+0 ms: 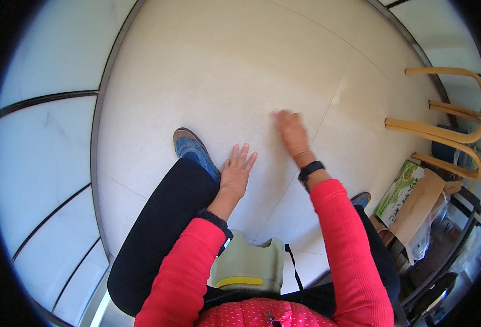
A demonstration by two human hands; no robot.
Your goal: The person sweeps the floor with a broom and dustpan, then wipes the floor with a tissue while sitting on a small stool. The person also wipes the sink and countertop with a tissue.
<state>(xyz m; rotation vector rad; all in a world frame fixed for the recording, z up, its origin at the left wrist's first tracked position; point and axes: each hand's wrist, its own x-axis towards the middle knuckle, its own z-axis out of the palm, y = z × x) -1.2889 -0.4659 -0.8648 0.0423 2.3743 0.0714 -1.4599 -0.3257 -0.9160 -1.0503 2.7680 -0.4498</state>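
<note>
Light floor tiles [207,69] fill the space in front of me. My left hand [235,175] is empty, its fingers apart, beside my left knee and blue shoe [191,147]. Farther forward and to the right is my right hand [292,133], blurred, its fingers bent; whether it holds anything cannot be made out. Both wrists carry black bands, below red sleeves. A pale green plastic stool [248,261] with a yellow strip stands beneath me, between my legs, and a black strap [293,265] hangs at its right.
Wooden stool legs [428,128] reach in from the right. Below them lie an open green and brown cardboard box [412,200], a clear plastic bag [420,245] and a dark rack [453,241]. White panels [44,143] with dark seams line the left side. My other shoe [361,199] is at right.
</note>
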